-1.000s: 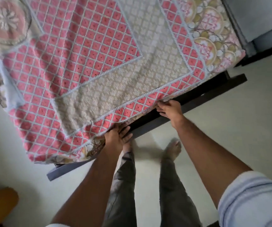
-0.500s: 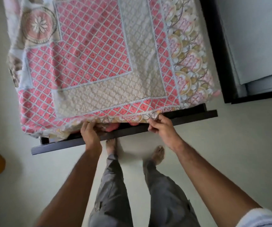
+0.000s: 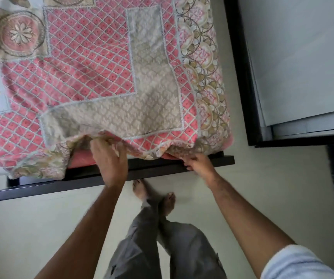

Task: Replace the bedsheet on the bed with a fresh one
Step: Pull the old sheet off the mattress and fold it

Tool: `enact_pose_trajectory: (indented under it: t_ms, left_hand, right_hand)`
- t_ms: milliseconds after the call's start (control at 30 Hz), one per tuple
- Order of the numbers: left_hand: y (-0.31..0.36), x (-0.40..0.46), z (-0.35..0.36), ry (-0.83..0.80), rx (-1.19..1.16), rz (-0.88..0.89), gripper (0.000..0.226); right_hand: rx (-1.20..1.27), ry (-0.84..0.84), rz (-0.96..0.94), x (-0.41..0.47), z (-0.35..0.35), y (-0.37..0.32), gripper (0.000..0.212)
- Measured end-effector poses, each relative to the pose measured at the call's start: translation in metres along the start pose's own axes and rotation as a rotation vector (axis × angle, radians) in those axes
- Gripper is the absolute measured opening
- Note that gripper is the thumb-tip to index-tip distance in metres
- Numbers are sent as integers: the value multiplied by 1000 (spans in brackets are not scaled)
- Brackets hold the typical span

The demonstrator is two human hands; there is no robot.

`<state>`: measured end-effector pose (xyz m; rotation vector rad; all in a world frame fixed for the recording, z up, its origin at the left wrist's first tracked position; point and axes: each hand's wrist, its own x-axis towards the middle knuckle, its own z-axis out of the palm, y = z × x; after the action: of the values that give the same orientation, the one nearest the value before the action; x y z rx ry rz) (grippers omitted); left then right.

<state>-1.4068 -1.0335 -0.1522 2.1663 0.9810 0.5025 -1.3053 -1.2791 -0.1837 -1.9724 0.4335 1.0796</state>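
Pale flooring [image 3: 252,198] is showing beyond the foot of the bed, where a dark bed frame [image 3: 105,181] is running under the mattress edge, with a dark-framed cupboard [image 3: 294,67] standing just beside the frame's far corner. Over the frame, the pink and beige patterned bedsheet [image 3: 101,77] is covering the mattress, and its hem is hanging bunched and lifted above the frame rail. The left hand [image 3: 109,160] is reaching up from the frame and its fingers [image 3: 101,142] are curling into the loose hem, gripping a fold of it. The right hand [image 3: 197,161] is sitting nearer the frame's corner, pinching the sheet's edge where it is drooping onto the rail. A plain pink layer [image 3: 81,159] is peeking out just above the frame beneath the raised hem.

By the look of it, the step in hand is working this sheet's edge at the foot of the bed; whether tucking in or pulling out cannot be told. Next, both grips probably need to move together along the rail toward the corner.
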Motion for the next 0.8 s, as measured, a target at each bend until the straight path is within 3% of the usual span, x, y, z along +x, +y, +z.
enact_pose_trajectory:
  t_ms: [133, 200, 233, 267, 333, 433, 500, 667, 800]
  left_hand:
    - [29, -8, 40, -448, 295, 308, 36]
    - [37, -12, 69, -628, 378, 459, 45]
    - [41, -13, 82, -709, 416, 498, 50]
    - [45, -15, 95, -784, 466, 507, 56]
    - [50, -19, 117, -881, 585, 484, 66]
    - [60, -29, 143, -865, 741, 447, 62]
    - [72, -33, 153, -829, 805, 397, 66]
    - [112, -44, 179, -795, 1002, 202, 74]
    - [163, -33, 184, -795, 849, -66, 57]
  right_hand:
    - [-17, 471, -64, 23, -56, 42, 23]
    - [-89, 573, -25, 37, -81, 45, 69]
    - [-154, 566, -26, 46, -92, 44, 78]
    - [-194, 535, -75, 59, -101, 44, 73]
    - [-199, 477, -174, 78, -112, 37, 39]
    - [-491, 426, -270, 99, -136, 43, 9]
    - [-595, 351, -362, 104, -149, 50, 6]
    - [-332, 36, -538, 85, -202, 27, 26]
    - [-41, -368, -635, 32, -257, -24, 20]
